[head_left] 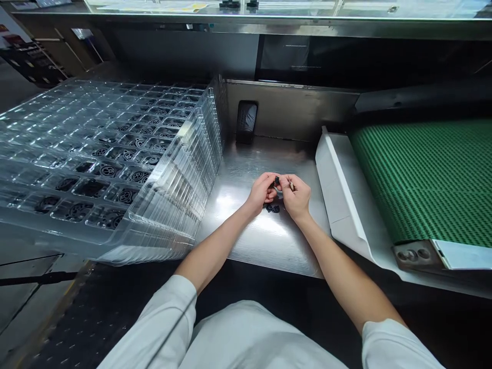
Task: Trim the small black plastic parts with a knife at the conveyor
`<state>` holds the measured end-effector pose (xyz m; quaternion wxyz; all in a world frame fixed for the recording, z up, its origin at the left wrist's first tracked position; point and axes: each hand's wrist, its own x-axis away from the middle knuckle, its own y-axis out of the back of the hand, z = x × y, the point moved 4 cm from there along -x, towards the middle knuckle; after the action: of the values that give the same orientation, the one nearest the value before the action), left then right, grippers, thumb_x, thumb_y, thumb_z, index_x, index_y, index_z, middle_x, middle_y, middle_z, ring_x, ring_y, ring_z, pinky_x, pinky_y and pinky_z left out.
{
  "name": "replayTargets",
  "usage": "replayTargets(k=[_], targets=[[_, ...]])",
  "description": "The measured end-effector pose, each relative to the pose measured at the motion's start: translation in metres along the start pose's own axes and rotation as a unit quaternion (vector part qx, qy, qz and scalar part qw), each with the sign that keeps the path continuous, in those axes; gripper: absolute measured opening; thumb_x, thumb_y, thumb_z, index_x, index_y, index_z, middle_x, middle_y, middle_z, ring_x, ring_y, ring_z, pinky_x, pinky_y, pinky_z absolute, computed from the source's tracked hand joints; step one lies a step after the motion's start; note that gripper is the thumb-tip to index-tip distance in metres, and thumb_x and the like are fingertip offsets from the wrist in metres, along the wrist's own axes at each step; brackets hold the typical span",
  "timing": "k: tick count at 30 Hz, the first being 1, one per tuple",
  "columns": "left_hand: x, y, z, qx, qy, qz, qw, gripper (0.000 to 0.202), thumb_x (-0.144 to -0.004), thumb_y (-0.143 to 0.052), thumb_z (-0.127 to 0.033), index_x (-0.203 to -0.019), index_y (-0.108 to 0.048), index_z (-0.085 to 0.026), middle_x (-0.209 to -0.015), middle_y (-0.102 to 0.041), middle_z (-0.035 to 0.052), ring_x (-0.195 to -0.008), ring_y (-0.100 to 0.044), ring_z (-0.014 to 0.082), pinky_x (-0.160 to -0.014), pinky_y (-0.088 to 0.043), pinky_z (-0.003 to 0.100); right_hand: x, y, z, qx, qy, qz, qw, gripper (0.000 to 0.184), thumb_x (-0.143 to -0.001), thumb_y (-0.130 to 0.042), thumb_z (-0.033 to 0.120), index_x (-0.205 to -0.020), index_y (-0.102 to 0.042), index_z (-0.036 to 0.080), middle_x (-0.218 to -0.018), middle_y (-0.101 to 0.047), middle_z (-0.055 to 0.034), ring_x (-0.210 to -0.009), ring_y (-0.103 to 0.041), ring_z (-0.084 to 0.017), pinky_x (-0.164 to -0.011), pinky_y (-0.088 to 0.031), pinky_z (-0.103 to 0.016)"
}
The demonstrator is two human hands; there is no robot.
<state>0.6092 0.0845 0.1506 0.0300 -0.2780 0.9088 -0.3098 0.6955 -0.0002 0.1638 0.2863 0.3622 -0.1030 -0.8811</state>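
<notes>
Over the metal work surface [246, 241], my two hands meet at the fingertips. My left hand [262, 193] is closed on a small black part [277, 180] pinched between thumb and fingers. My right hand [298, 197] is closed against it, and a slim tan-ended tool [292, 186] sticks out between its fingers; its kind is hidden. Something pale blue [280, 192] shows between the hands, too small to name. Just below them, a few black parts [272, 208] lie on the metal.
To the left rises a tall stack of clear plastic trays [180, 169], black round parts in the top pockets. A green conveyor belt [430, 174] runs on the right behind a white guard [342, 189]. A black box-shaped object [246, 121] leans at the back wall.
</notes>
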Motion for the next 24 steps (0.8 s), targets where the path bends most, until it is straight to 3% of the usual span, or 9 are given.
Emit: replayTargets(k=[7,17,24], targets=[[0.0011,0.0008,-0.0038,0.028,0.003,0.030,0.999,0.024,-0.095,-0.060,-0.030,-0.112,-0.065,-0.014,-0.070,-0.055,-0.0005,-0.045,-0.037,0.0047,-0.040,-0.019,0.016,-0.0023,0.0019,0.0032,-0.024,-0.023,0.006,0.999,0.037,-0.099,-0.057,0.050,-0.079,-0.069,0.021,-0.069,-0.066,-0.0010,-0.065,-0.056,-0.017,-0.068,-0.044,-0.031],[0.0023,0.0005,-0.0042,0.049,-0.006,0.033,0.998,0.023,-0.091,-0.066,-0.032,-0.107,-0.067,-0.016,-0.069,-0.055,-0.0020,-0.046,-0.037,0.0043,-0.041,-0.021,0.015,-0.0019,0.0005,0.0010,-0.074,-0.065,0.007,0.995,0.032,-0.095,-0.062,0.047,-0.079,-0.069,0.021,-0.071,-0.068,-0.0014,-0.065,-0.056,-0.017,-0.065,-0.044,-0.029],[0.0061,-0.0034,-0.0067,0.061,-0.003,0.039,0.997,0.025,-0.089,-0.071,-0.034,-0.104,-0.064,-0.017,-0.066,-0.052,-0.0038,-0.044,-0.035,0.0033,-0.041,-0.019,0.015,-0.0036,0.0025,0.0050,-0.089,-0.053,0.008,0.995,0.030,-0.092,-0.062,0.044,-0.077,-0.069,0.020,-0.067,-0.066,0.0002,-0.060,-0.052,-0.015,-0.063,-0.042,-0.028]])
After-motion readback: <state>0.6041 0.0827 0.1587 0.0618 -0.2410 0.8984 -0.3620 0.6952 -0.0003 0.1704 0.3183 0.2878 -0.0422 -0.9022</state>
